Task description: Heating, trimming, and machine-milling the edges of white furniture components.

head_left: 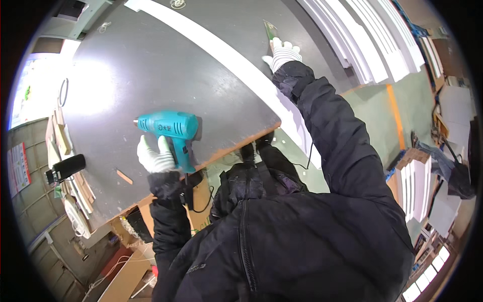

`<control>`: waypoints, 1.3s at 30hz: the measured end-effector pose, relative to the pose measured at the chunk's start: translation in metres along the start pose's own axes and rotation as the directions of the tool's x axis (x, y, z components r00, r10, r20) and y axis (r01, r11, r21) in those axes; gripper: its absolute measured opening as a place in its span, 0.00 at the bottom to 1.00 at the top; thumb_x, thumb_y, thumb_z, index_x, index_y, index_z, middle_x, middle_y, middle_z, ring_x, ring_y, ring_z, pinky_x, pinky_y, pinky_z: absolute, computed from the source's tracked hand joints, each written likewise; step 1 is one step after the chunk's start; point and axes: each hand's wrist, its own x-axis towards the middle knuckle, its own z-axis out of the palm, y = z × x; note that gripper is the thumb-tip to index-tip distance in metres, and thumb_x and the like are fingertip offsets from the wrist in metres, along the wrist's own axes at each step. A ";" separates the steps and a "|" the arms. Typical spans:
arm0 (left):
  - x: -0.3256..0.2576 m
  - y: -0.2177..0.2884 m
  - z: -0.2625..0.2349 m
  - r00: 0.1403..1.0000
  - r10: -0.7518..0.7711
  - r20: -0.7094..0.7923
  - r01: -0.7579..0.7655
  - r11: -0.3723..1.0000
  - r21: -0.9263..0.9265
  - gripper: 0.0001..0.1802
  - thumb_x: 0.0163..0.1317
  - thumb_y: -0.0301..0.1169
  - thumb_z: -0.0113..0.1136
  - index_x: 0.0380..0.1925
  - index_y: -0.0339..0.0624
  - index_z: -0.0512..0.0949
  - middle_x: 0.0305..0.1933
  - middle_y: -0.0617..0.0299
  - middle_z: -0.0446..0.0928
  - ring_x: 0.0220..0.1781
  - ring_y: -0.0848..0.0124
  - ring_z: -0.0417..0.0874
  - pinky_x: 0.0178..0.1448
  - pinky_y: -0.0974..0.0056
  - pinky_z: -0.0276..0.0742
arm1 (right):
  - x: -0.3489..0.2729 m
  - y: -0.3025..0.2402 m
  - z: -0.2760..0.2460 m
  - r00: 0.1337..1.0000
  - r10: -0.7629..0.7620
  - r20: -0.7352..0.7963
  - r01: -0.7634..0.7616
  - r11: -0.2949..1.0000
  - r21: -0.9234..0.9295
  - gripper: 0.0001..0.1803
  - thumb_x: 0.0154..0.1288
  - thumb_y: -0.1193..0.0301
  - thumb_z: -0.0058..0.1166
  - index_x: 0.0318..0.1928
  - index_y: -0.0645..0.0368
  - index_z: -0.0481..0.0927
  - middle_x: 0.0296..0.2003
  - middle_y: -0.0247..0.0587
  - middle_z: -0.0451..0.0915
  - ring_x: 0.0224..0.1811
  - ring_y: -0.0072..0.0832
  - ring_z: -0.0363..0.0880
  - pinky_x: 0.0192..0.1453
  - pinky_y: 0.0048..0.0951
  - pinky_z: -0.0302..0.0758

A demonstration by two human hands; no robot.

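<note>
A teal heat gun (168,125) lies on its side on the dark grey worktable (216,105), nozzle to the left and handle toward me. My left hand (155,157), in a white glove, is beside the handle with thumb and forefinger apart; it is not wrapped round it. Beyond a long white strip (221,53), my gloved right hand (284,55) reaches far across the table. Its fingers are on a scraper (270,31) with a thin, greenish, flat blade pointing away from me. The palm and glove hide most of the scraper's handle.
Long white mouldings (352,35) are stacked at the right. A black cylinder (68,168) and wood offcuts (60,136) line the left edge. A small wooden sliver (124,176) lies near the left hand. The gun's cord (206,201) hangs off the front edge.
</note>
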 end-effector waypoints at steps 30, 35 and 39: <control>-0.091 0.277 0.091 -0.282 0.959 0.029 -0.687 -0.180 -0.704 0.31 0.58 0.38 0.54 0.61 0.35 0.68 0.53 0.52 0.73 0.59 0.55 0.71 0.69 0.44 0.58 | -0.359 0.036 -0.128 0.572 0.312 0.759 -0.437 -0.667 0.603 0.39 0.67 0.62 0.48 0.75 0.60 0.51 0.34 0.47 0.80 0.19 0.32 0.76 0.24 0.30 0.74; -0.091 0.276 0.092 -0.264 0.964 0.000 -0.664 -0.182 -0.725 0.34 0.51 0.32 0.59 0.60 0.33 0.68 0.50 0.48 0.73 0.55 0.52 0.73 0.67 0.45 0.61 | -0.334 0.020 -0.108 0.565 0.341 0.751 -0.417 -0.668 0.617 0.40 0.67 0.64 0.50 0.74 0.66 0.50 0.30 0.43 0.79 0.21 0.30 0.75 0.26 0.29 0.73; -0.088 0.280 0.085 -0.281 0.959 0.045 -0.652 -0.157 -0.741 0.34 0.50 0.32 0.60 0.59 0.33 0.69 0.50 0.49 0.73 0.54 0.52 0.73 0.67 0.45 0.61 | -0.327 0.017 -0.103 0.565 0.327 0.757 -0.430 -0.666 0.609 0.41 0.67 0.65 0.50 0.74 0.68 0.50 0.30 0.42 0.78 0.20 0.29 0.74 0.26 0.29 0.73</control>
